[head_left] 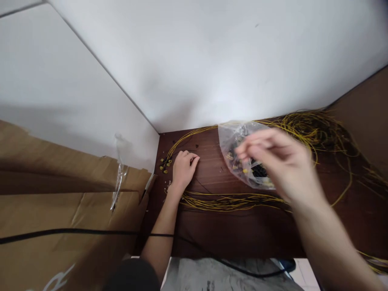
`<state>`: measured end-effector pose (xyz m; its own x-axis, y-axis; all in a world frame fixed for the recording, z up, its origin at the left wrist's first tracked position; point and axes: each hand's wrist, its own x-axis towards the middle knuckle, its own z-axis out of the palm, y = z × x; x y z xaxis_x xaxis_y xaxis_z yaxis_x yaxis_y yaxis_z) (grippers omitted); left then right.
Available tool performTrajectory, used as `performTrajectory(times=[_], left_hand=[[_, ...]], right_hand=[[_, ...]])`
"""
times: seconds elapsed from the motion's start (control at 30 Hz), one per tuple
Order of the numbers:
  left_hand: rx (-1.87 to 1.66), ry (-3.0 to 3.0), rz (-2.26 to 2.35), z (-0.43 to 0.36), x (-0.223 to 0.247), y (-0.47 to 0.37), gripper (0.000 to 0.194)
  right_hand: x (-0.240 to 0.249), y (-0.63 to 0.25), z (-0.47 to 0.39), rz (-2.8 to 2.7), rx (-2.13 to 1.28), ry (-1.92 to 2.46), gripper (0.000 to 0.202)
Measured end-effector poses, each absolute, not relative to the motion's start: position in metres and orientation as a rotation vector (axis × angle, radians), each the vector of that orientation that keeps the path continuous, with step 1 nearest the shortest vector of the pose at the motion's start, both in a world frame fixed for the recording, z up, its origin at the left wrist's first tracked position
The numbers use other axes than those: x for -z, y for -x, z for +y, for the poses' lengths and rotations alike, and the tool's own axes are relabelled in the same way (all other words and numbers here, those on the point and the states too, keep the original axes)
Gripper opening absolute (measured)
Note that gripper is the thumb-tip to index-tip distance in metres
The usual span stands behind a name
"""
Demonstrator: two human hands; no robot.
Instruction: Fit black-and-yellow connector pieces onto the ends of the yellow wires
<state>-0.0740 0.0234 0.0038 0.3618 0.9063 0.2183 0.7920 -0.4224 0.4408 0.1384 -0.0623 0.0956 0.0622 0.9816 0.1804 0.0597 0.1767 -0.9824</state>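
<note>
My left hand (184,167) rests low over the brown tabletop, thumb and index fingertip pinched together. Whatever sits in that pinch is too small to make out. Just left of it lie yellow-and-black connector ends (165,163) of a few yellow wires (184,139). My right hand (277,159), slightly blurred, is above a clear plastic bag (226,139) with its fingertips closed together; what they hold, if anything, cannot be seen. Small black and yellow parts (258,169) show inside the bag, partly hidden by that hand. A bundle of yellow wires (224,202) runs across beneath both forearms.
A large tangle of yellow wires (315,129) lies at the back right. Cardboard (69,210) stands along the left side, and a white wall (212,60) rises behind. A black cable (75,231) crosses the foreground over my left forearm. Tiny dark bits (197,146) dot the tabletop (209,157).
</note>
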Motion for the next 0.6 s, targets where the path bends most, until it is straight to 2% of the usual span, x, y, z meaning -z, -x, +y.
performTrajectory(times=[0.1,0.23,0.37,0.6], left_hand=[[-0.764,-2.383,1.454,0.018,-0.006,0.07,0.021],[-1.011,-2.414,1.314,0.009,-0.007,0.063,0.018],[-1.106,-2.484,1.149,0.002,-0.001,0.057,0.015],[-1.107,-2.584,1.045,-0.001,0.003,0.056,0.026]], right_hand=[[-0.054,-0.115,-0.038,-1.4,-1.135,1.191,0.016],[-0.012,-0.098,-0.028,-1.489,-1.085,1.293,0.022],[-0.001,-0.097,-0.037,-1.382,-1.122,1.281,0.029],[0.011,-0.099,-0.034,-1.151,-1.2,1.202,0.028]])
